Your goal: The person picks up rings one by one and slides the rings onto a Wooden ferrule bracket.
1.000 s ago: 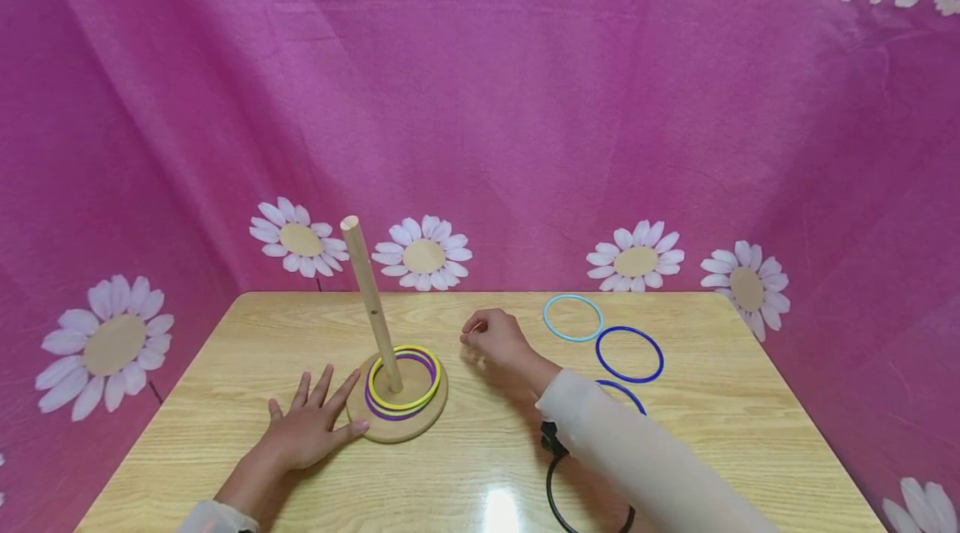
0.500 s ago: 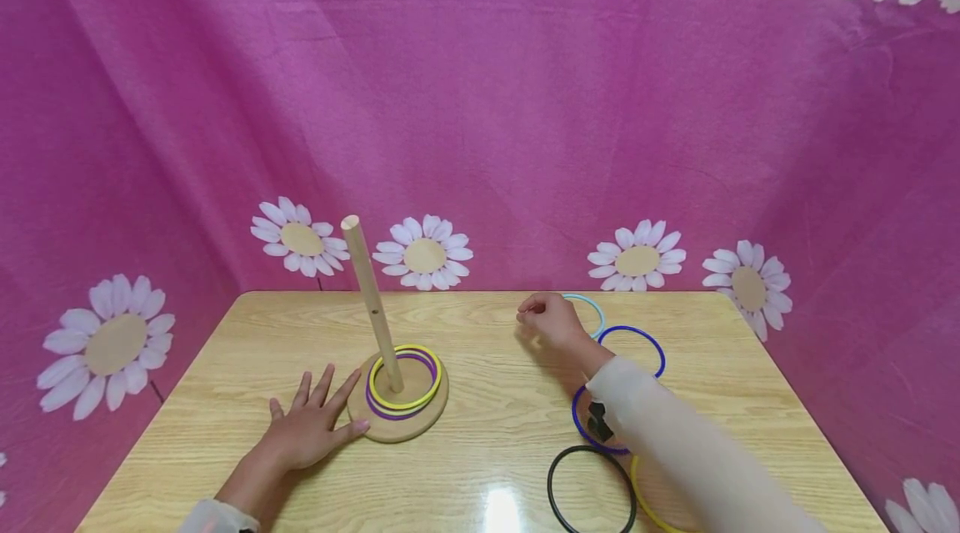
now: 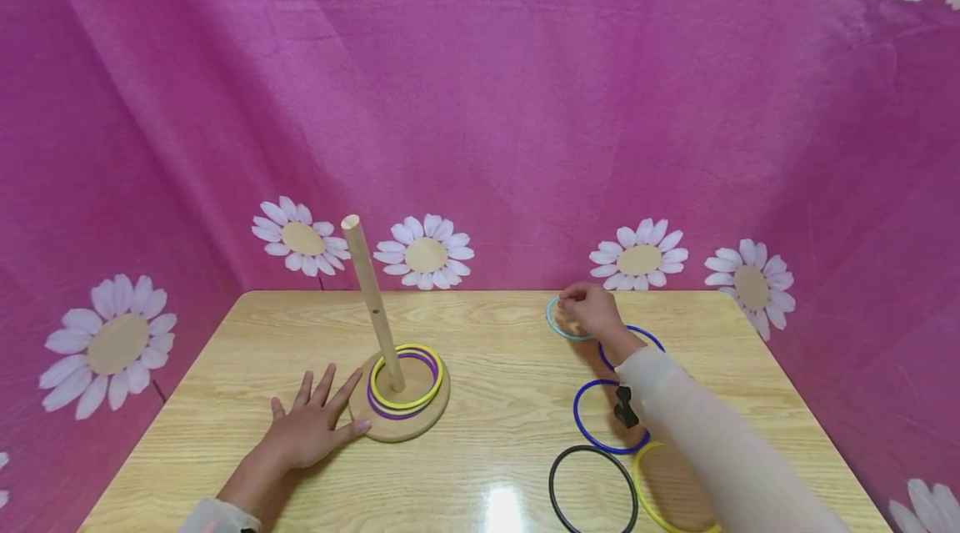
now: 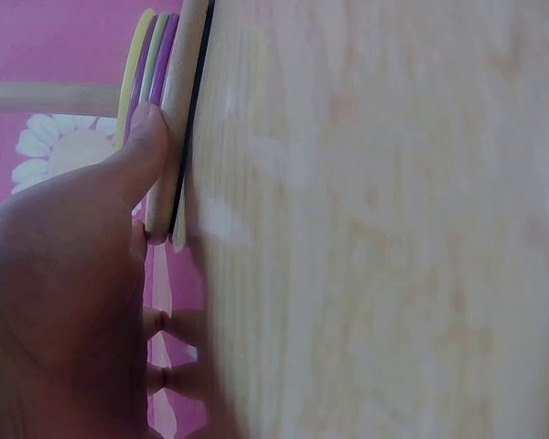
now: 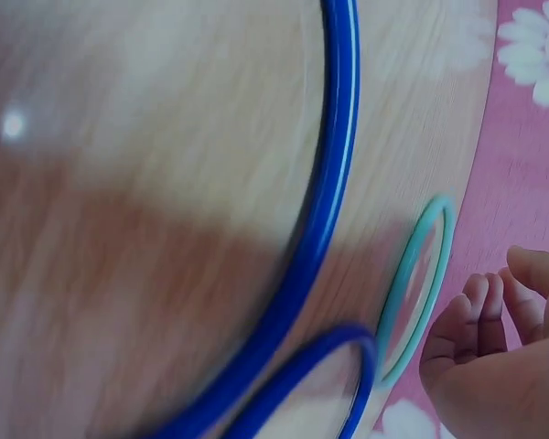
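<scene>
My left hand [image 3: 303, 433] lies with spread fingers on the table, its thumb touching the round wooden base [image 3: 397, 434] of a ring-toss stand. An upright wooden post [image 3: 369, 291] rises from that base. Stacked rings lie around it, a yellow ring [image 3: 405, 407] on top and purple and pale green edges [image 4: 156, 59] below. My right hand [image 3: 594, 312] hovers over a light blue ring [image 3: 549, 319] near the far table edge. Its fingers are loosely bent and hold nothing; the right wrist view shows a gap between hand and ring [image 5: 403, 276].
Nearer on the right lie two dark blue rings, one partly under the right forearm [image 3: 637, 328] and one below it [image 3: 577, 416]. A black ring [image 3: 552, 483] and another yellow ring [image 3: 660, 520] sit close to the front. A pink daisy cloth [image 3: 495, 141] hangs behind the table.
My right hand has moved rightward, away from the stand, and is now over the light blue ring. The left hand and the stacked rings have stayed in place.
</scene>
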`<action>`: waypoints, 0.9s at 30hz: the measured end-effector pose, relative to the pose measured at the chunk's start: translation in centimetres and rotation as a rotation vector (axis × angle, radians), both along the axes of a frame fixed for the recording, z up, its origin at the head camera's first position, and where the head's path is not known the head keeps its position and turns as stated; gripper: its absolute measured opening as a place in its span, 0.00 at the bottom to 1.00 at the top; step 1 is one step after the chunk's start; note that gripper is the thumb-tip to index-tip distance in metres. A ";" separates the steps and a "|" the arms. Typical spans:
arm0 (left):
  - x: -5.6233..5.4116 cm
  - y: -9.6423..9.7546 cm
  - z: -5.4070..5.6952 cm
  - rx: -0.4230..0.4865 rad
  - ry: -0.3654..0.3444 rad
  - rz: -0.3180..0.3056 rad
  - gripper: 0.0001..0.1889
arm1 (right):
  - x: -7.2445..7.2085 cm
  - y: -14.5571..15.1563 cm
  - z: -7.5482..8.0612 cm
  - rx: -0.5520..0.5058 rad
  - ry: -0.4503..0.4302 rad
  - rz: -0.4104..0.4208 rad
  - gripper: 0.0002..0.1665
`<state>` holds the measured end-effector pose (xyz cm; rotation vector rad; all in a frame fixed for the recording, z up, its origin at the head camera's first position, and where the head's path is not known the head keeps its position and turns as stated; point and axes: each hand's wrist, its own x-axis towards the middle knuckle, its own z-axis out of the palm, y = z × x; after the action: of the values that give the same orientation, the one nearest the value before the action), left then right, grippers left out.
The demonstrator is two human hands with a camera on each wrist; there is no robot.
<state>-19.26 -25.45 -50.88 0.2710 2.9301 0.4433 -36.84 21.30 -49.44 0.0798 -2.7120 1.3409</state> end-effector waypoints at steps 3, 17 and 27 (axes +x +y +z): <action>0.0 0.0 0.0 0.001 -0.001 0.001 0.47 | -0.4 1.0 0.0 0.014 0.014 -0.008 0.09; 0.0 -0.1 -0.1 -0.001 0.023 -0.002 0.47 | -1.3 4.0 0.0 0.101 -0.053 -0.074 0.10; -0.1 -0.1 -0.1 -0.005 0.008 0.002 0.48 | -1.5 5.2 -0.6 0.174 -0.057 -0.060 0.09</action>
<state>-19.34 -25.59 -51.03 0.2693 2.9393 0.4364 -38.33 26.51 -50.04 -0.0255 -2.8487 1.1067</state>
